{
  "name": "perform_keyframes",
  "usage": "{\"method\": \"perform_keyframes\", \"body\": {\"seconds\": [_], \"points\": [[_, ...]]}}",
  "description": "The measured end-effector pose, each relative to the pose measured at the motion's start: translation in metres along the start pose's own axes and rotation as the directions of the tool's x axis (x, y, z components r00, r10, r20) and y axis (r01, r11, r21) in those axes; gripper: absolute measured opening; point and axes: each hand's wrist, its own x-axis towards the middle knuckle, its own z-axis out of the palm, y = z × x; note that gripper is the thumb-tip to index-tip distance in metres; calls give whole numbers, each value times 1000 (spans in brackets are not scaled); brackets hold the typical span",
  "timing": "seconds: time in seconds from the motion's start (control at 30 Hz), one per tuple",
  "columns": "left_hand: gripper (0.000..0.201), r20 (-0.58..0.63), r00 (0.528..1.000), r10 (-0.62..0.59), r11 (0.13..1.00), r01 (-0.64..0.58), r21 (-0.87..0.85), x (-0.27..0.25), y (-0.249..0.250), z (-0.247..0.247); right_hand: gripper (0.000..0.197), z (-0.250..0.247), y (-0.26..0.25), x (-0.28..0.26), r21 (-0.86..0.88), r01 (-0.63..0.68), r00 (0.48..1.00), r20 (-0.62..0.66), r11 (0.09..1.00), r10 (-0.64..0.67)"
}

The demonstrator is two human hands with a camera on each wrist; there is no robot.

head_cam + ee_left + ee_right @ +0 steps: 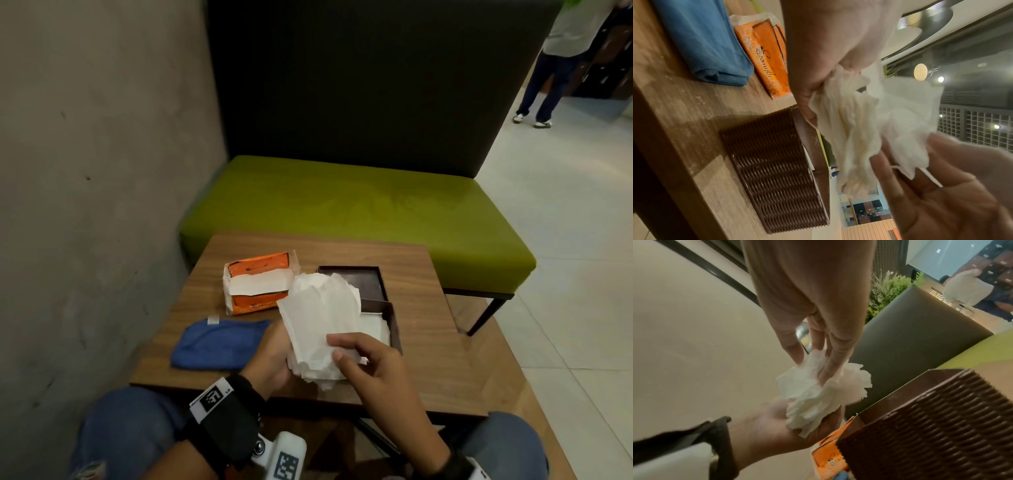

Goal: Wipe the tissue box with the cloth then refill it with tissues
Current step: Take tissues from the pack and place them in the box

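My left hand [275, 354] grips a crumpled stack of white tissues [318, 325] from below, over the table's near edge. My right hand [335, 347] pinches the stack's lower end between thumb and fingers. In the left wrist view the tissues [869, 123] hang between my left hand [805, 100] and my right hand [937, 175]. In the right wrist view my right hand's fingers [830, 363] reach down onto the tissues [818, 391], which lie in my left palm [768, 426]. The brown woven tissue box [394, 325] stands open just behind, with white tissue inside. The blue cloth [219, 342] lies folded at the left.
An opened orange tissue pack [257, 287] lies behind the cloth. The box's dark lid [363, 279] rests flat behind the box. The wooden table [428, 325] is small, with a green bench [376, 205] beyond and a concrete wall at the left. A person stands far right.
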Motion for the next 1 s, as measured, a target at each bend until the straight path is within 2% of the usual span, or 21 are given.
{"method": "perform_keyframes", "body": {"seconds": [0.07,0.13,0.2,0.23,0.3,0.37,0.43,0.5,0.57,0.6,0.67,0.73,0.8,0.83,0.87,0.9,0.93,0.97,1.0], "points": [[53,94,995,-40,994,48,-93,1,2,1,20,1,3,0,-19,-21,1000,-21,1000,21],[68,124,991,-44,984,65,-166,0,4,3,24,1,6,0,-1,-13,998,-55,1000,13],[68,179,983,-36,980,70,-187,1,0,3,28,2,5,1,6,-14,998,-68,1000,15],[61,203,979,-31,982,68,-178,1,-1,1,31,3,5,1,2,-22,998,-56,1000,22],[47,171,985,2,995,15,-95,3,-5,-2,35,3,2,0,-13,-26,1000,-6,1000,26],[54,107,991,82,995,-88,45,9,-12,-8,33,1,2,-1,-61,-4,1000,30,998,6],[57,85,989,120,987,-128,97,11,-14,-10,27,-3,1,0,-123,35,998,-43,992,-41],[58,102,984,145,982,-156,110,10,-13,-9,30,-9,-2,3,-212,107,972,-183,972,-147],[57,109,980,169,975,-182,127,9,-13,-8,50,-9,-6,7,-271,166,937,-257,948,-238],[59,116,979,168,974,-183,134,8,-13,-8,62,-7,-6,11,-274,162,933,-271,948,-238],[70,133,984,122,979,-141,149,9,-13,-6,87,-2,-7,22,-206,48,958,-268,977,-104],[83,157,985,72,985,-95,144,9,-15,-2,96,1,-7,32,85,-113,972,-199,990,128],[97,109,993,43,990,-56,127,9,-16,1,77,0,-8,36,399,-228,966,-24,888,259],[103,82,996,44,992,-53,114,8,-17,3,63,1,-9,36,462,-260,961,41,848,272],[100,74,995,66,983,-77,164,8,-18,5,52,2,-8,36,490,-271,959,65,829,275],[87,90,990,110,948,-132,291,5,-18,8,43,3,-7,36,506,-280,955,63,816,289],[72,97,981,168,874,-194,446,3,-20,10,35,5,-3,37,509,-293,947,42,809,317],[67,85,973,217,805,-227,548,2,-20,12,29,5,-1,38,503,-306,939,19,808,344],[70,86,969,233,791,-240,563,3,-22,12,26,5,0,39,500,-324,929,9,803,369]]}}
